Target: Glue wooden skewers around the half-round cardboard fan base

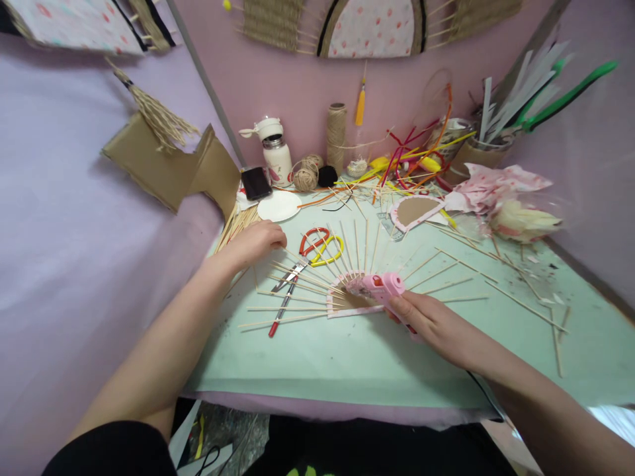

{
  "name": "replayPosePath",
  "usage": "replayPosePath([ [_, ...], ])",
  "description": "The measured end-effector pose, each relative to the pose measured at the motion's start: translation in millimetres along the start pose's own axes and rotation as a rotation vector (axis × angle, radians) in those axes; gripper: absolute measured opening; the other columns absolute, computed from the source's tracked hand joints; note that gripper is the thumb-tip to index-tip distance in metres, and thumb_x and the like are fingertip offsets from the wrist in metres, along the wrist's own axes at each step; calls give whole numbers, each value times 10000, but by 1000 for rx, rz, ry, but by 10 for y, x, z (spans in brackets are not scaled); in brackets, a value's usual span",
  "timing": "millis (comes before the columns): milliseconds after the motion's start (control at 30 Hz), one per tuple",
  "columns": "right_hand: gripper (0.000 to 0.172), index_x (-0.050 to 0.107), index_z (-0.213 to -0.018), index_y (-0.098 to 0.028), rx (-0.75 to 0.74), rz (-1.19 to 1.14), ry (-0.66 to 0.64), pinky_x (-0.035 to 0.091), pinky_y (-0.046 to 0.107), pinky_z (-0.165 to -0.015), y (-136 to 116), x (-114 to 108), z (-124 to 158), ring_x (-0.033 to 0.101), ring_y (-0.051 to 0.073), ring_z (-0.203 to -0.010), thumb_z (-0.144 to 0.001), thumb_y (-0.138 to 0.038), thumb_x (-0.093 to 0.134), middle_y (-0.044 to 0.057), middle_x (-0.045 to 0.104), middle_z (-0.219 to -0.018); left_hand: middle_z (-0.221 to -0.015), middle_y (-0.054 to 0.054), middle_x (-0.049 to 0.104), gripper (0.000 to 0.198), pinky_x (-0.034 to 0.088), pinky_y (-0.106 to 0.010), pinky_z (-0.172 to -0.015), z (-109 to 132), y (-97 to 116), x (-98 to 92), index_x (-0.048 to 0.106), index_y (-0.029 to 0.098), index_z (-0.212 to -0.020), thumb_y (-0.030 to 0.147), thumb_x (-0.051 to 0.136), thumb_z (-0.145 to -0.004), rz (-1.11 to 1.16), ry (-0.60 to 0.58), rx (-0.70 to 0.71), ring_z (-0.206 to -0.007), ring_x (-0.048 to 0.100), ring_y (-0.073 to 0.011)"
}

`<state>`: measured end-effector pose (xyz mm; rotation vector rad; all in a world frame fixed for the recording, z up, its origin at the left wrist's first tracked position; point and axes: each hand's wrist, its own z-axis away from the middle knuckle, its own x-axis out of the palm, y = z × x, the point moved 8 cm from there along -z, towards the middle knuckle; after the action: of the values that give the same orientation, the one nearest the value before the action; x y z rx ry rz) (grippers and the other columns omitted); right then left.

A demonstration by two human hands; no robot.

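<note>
My right hand (421, 324) is wrapped round the handle of a pink hot glue gun (381, 288). Its nozzle points left over a half-round cardboard piece (342, 312) edged in pink-dotted fabric. From the curved edge, several thin wooden sticks (367, 244) spread like a fan. My left hand (262, 242) is at the fan's upper left, fingers closed at the outer end of a thin stick (297, 254); the fingertips are partly hidden. Red-and-yellow-handled scissors (320, 248) and a red-tipped pen (282, 309) lie under the left sticks.
Behind are a white bottle (278, 158), a twine ball (305, 175), a twine cone (336, 139), a dark phone-like object (256, 183) and a white oval (279, 206). Another fabric-edged piece (415, 210), a pink cloth (501, 185) and loose sticks (528, 304) lie to the right.
</note>
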<state>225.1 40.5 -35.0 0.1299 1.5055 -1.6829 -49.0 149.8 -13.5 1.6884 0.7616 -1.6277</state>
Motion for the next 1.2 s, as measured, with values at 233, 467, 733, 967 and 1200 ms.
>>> replayPosePath([
  [233,555,566,-759,-208,4,18,21,440,300,-632,-21,-25,51,526,191,-645,-933,-652,281,40,588,-699,-889,-64,707,208,431,-307,-805,-2,11,-11,717,186,-835,174,513,-879,4,-11,3,-863,591,-198],
  [467,523,560,-714,-226,-30,-11,164,433,295,-581,-32,-157,228,482,188,-587,-919,-648,327,18,517,-600,-884,-66,707,200,434,-304,-791,-13,47,-16,714,185,-835,172,519,-879,10,0,20,-850,598,-195],
  [733,531,510,-627,-230,-31,-32,180,429,289,-542,38,-170,220,486,185,-580,-916,-634,323,26,525,-591,-883,-55,714,213,431,-304,-804,-80,102,35,714,197,-830,169,509,-882,-2,-43,35,-843,609,-187],
  [967,523,510,-642,-229,-20,-57,192,417,281,-523,85,-174,240,482,176,-567,-916,-635,327,15,513,-588,-852,-47,710,211,414,-310,-783,-106,177,53,713,203,-824,120,522,-858,-75,-70,74,-839,606,-194],
  [1200,539,494,-602,-234,-3,-54,196,415,296,-534,73,-192,238,475,187,-555,-905,-647,325,21,504,-558,-924,-72,708,172,408,-335,-802,-124,270,54,705,196,-898,154,539,-883,-225,-64,103,-909,596,-215],
])
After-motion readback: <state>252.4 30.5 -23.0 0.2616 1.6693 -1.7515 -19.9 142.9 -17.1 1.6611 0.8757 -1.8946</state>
